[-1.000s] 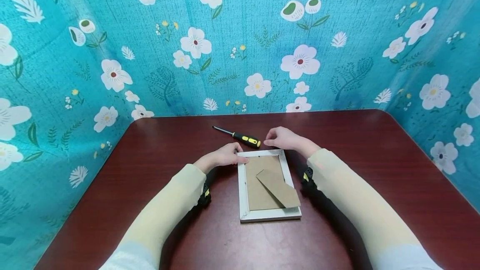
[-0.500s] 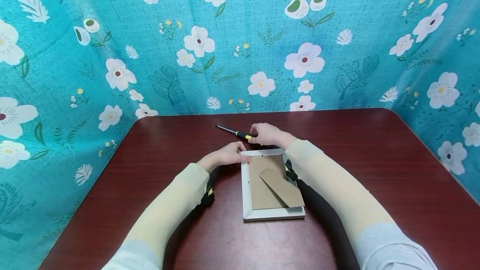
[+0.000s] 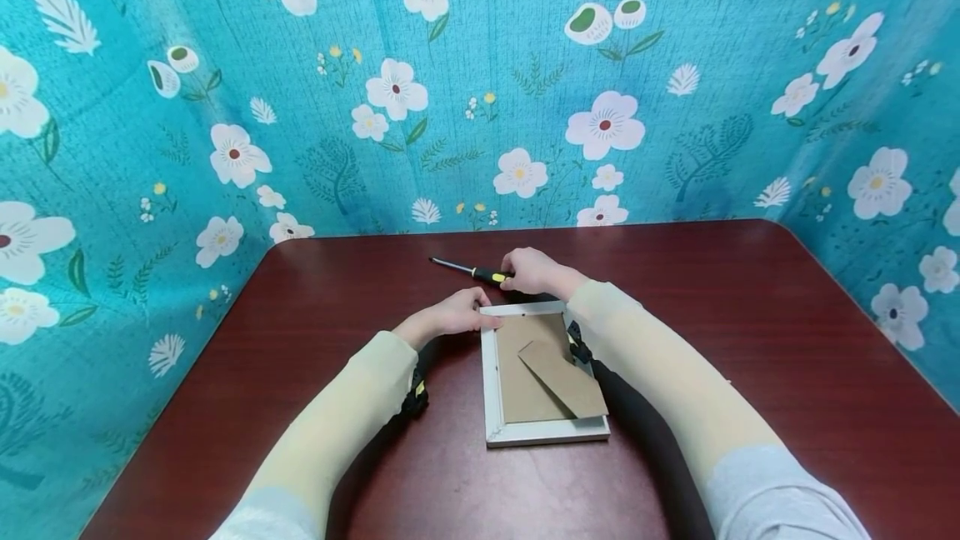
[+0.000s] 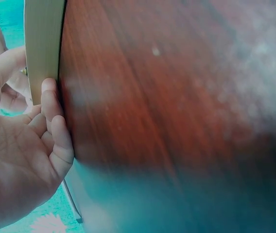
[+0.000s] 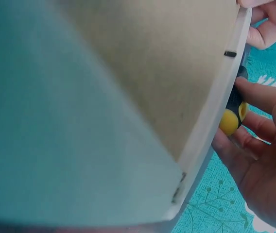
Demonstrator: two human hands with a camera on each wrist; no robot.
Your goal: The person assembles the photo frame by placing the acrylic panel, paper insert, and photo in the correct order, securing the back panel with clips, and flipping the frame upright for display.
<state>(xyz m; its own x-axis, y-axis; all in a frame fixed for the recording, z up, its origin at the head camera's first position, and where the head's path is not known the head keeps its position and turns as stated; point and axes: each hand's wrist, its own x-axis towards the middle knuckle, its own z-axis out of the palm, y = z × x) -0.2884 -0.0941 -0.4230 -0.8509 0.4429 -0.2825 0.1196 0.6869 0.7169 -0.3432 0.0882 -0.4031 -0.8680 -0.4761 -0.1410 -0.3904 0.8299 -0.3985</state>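
Note:
A white picture frame lies back side up on the table, its brown backing board and cardboard stand leg showing. My left hand holds the frame's far left corner, thumb over the rim; in the left wrist view its fingers bend against the frame's side. Just beyond the far rim, my right hand grips a black and yellow screwdriver by its handle, the shaft pointing left. In the right wrist view thumb and fingers lie round the handle, beside the frame rim.
Dark red wooden table under everything, with a blue flowered cloth hanging behind its far edge. A small black tab sits on the frame's inner rim. My right forearm passes over the frame's right side.
My right hand has moved left from beside the screwdriver onto its handle and now grips it. My left hand stays at the frame's corner.

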